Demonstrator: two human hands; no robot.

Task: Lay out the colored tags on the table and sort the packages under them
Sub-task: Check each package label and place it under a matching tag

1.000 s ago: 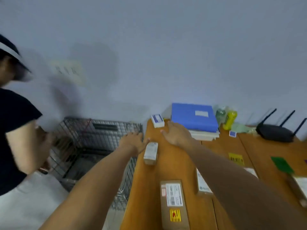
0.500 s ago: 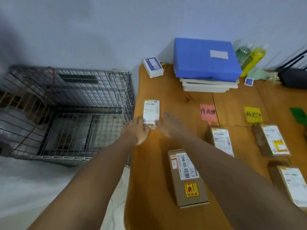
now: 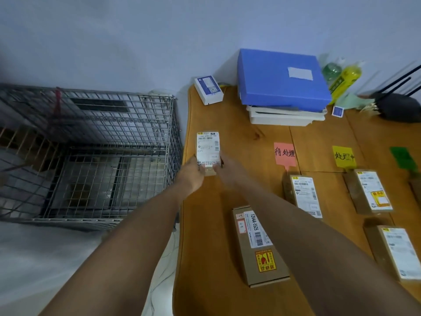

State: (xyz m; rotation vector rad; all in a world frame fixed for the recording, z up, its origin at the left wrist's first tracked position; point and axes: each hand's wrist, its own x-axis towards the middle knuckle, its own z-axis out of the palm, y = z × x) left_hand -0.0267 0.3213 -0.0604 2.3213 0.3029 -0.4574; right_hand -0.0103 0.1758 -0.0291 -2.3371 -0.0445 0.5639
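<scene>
A small package with a white label [image 3: 208,145] lies at the left edge of the wooden table [image 3: 237,137]. My left hand [image 3: 193,174] and my right hand [image 3: 225,168] both grip its near end. A pink tag [image 3: 284,153], a yellow tag [image 3: 343,156] and a green tag [image 3: 403,157] lie in a row to the right. A labelled package [image 3: 304,195] sits below the pink tag, two packages [image 3: 370,190] [image 3: 396,254] sit below the yellow tag. A long brown package [image 3: 257,245] lies near my right forearm.
A wire cage [image 3: 91,151] stands on the floor left of the table. At the back of the table are a small white-blue box [image 3: 208,90], a blue box on white ones [image 3: 280,80], two bottles [image 3: 341,76] and a black router [image 3: 401,103].
The view has tilted down from the wall to the table. Both hands have closed on the small labelled package's near end, and the package now lies label up.
</scene>
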